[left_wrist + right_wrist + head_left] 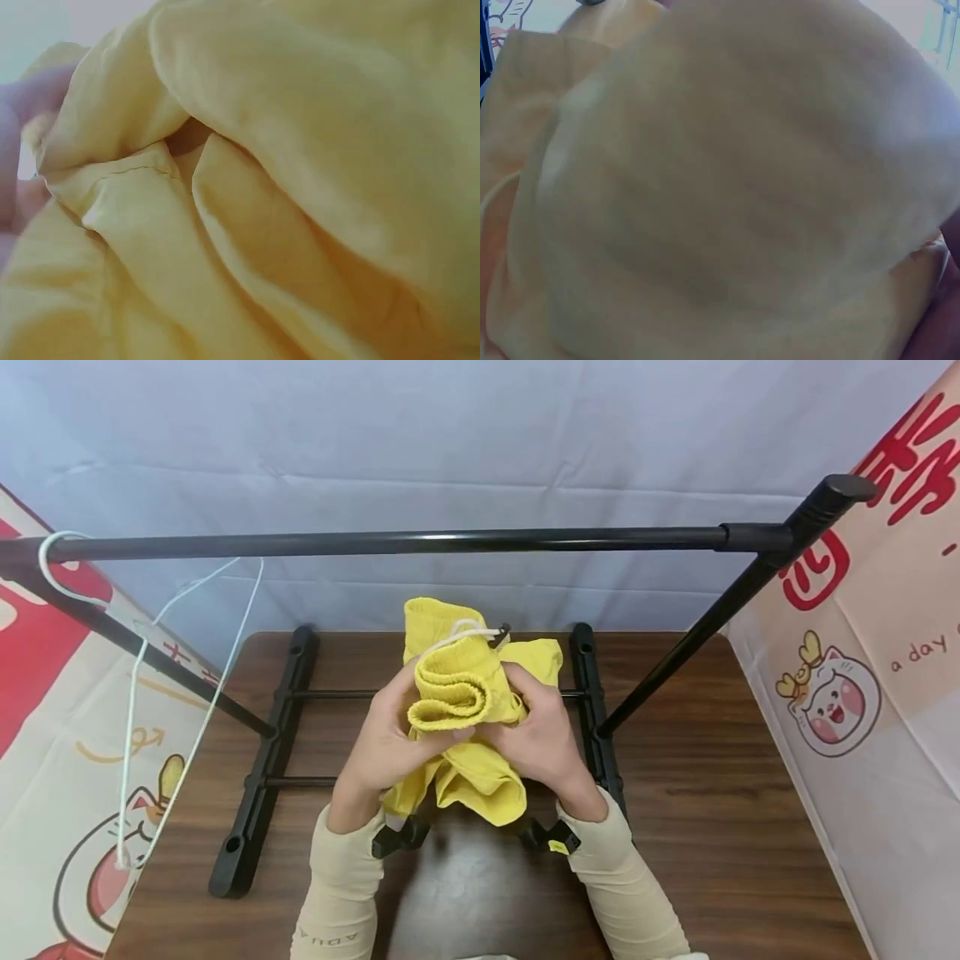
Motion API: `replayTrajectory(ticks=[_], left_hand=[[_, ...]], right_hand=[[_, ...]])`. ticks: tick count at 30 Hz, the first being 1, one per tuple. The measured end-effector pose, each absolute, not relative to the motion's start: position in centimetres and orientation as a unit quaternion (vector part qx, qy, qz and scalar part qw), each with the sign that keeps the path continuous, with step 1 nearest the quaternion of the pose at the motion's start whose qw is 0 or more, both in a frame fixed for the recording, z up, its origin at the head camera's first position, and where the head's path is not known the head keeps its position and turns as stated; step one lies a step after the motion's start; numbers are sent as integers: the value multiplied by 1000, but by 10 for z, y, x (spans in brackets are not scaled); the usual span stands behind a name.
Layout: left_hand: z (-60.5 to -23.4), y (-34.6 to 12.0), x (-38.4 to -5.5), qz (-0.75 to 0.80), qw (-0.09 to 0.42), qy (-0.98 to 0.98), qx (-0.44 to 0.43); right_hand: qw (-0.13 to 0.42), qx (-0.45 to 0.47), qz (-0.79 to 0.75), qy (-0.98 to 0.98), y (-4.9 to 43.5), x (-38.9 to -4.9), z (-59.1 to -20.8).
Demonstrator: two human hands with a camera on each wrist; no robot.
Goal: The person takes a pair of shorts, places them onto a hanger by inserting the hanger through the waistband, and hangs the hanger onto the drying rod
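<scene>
A bunched yellow garment (457, 685) with a gathered elastic band is held between both hands, above the low bars of a black rack. A white drawstring (457, 637) with a dark toggle (501, 632) lies across its top. My left hand (386, 727) grips it from the left, with the thumb along the lower edge of the folded band. From the right, my right hand (536, 727) grips the other side. Loose cloth hangs below the hands. Yellow folds (247, 202) fill most of the left wrist view, and blurred cloth (727, 180) covers most of the right one.
The black rack's top rail (420, 542) crosses in front, with slanted posts at both sides. A white hanger (127, 710) hangs from its left end. The rack's feet (262, 777) stand on a brown wooden table (720, 827). Pale cloth (450, 452) hangs behind.
</scene>
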State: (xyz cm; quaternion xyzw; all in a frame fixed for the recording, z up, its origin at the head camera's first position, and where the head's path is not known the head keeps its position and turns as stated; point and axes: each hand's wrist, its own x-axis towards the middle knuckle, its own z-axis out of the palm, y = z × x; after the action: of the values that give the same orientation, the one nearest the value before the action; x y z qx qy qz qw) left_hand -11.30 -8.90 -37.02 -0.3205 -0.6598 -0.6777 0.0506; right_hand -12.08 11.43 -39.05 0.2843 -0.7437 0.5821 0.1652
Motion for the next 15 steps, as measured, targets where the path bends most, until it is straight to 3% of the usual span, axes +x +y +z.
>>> replayTrajectory(ticks=[9, 15], left_hand=[[-376, -85, -108, -590, 132, -743, -287], [-383, -93, -106, -589, 120, -748, -280]], right_hand=[[235, 232, 626, -706, 128, -126, -385], [246, 232, 668, -663, 139, -128, -382]])
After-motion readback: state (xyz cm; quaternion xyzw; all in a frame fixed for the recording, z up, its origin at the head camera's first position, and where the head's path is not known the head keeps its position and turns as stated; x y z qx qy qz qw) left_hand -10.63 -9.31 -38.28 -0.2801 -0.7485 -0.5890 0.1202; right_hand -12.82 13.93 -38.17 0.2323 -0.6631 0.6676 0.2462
